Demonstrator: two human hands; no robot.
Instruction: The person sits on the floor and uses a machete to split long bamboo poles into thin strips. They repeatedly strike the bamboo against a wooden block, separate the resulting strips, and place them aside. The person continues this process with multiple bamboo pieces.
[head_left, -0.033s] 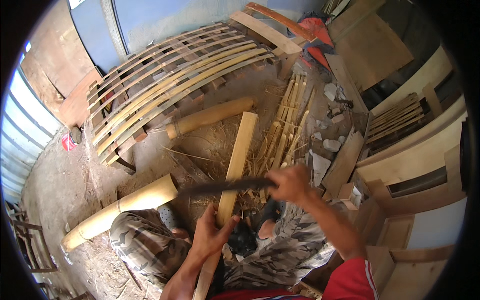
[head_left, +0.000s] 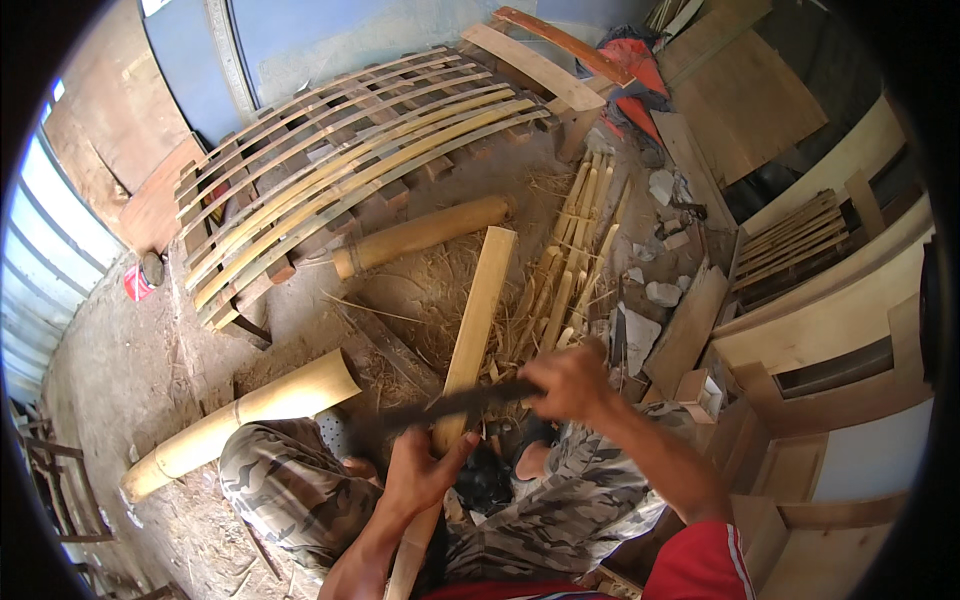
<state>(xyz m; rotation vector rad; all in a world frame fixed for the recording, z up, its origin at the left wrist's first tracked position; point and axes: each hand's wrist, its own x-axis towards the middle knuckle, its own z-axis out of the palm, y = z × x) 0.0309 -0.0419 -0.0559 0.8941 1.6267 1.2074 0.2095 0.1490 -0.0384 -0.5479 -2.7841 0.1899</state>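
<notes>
My left hand [head_left: 422,472] is closed round a flat bamboo slat [head_left: 482,290], thumb along its right edge. The slat slopes from my lap up toward the far side, its upper end free. In my closed right hand [head_left: 572,382] is the grip end of a long dark machete [head_left: 462,402], its far end blurred by motion. The blade lies across the slat just beyond my left fingers. Whether its edge bites into the bamboo, I cannot tell.
Left of my knee lies a thick bamboo pole [head_left: 250,408]; a second bamboo pole [head_left: 425,235] rests farther off. Split bamboo strips [head_left: 575,235] lie bundled at right, near rubble [head_left: 662,292]. Beyond stands a slatted rack [head_left: 350,165]. Wooden frames [head_left: 810,340] line the right side.
The machete has slid down the slat toward me, closer to my left hand. My right hand has come nearer and slightly left with it. My left hand holds its place.
</notes>
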